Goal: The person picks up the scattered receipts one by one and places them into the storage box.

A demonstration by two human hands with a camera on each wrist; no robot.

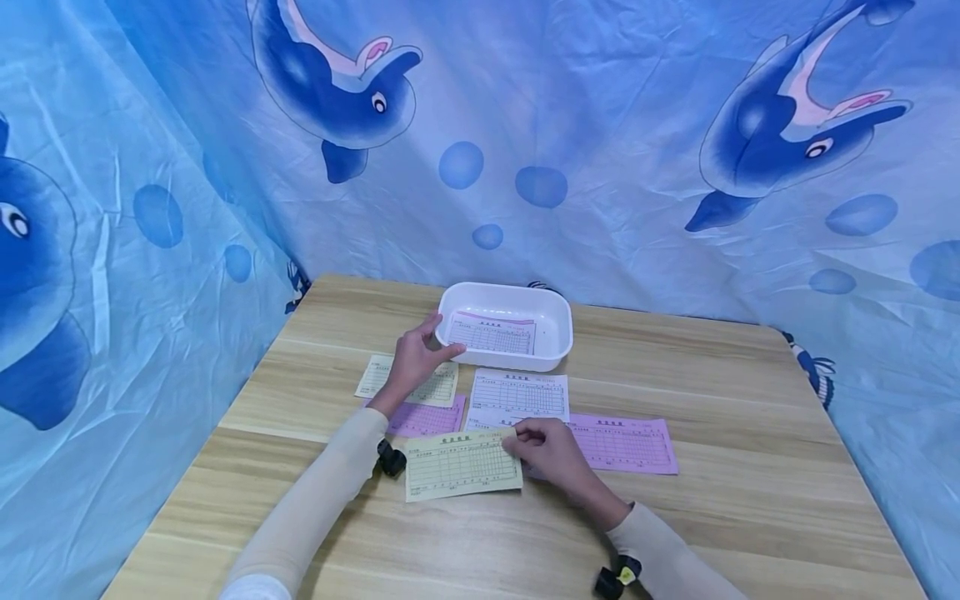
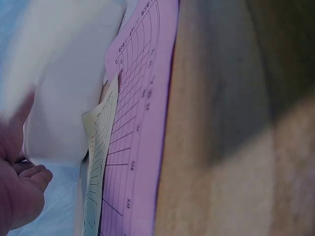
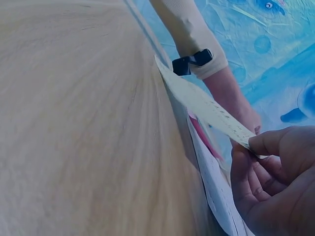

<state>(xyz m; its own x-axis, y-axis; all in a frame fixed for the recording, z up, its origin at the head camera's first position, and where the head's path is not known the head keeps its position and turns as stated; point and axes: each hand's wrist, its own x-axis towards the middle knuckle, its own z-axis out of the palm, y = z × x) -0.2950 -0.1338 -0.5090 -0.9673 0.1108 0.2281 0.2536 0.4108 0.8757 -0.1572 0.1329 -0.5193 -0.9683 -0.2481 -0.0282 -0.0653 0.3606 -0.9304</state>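
My right hand (image 1: 551, 450) pinches a pale yellow printed form (image 1: 461, 467) by its right edge; in the right wrist view the sheet (image 3: 202, 101) slants above the table. At the front left corner of a white plastic tray (image 1: 555, 362), my left hand (image 1: 414, 362) holds on, thumb at the front and fingers along the side. Inside the tray lies a white form (image 1: 491, 336) with a pink edge behind it. Below my left forearm are another yellow form (image 1: 438, 386) and a pink form (image 1: 427, 418). White forms (image 1: 519, 393) and a second pink form (image 1: 626, 444) lie nearer the right hand.
The wooden table (image 1: 712, 533) carries all the papers. Blue fabric (image 1: 600, 242) printed with dolphins hangs behind and along the sides. Black camera straps (image 1: 391, 458) sit on both wrists.
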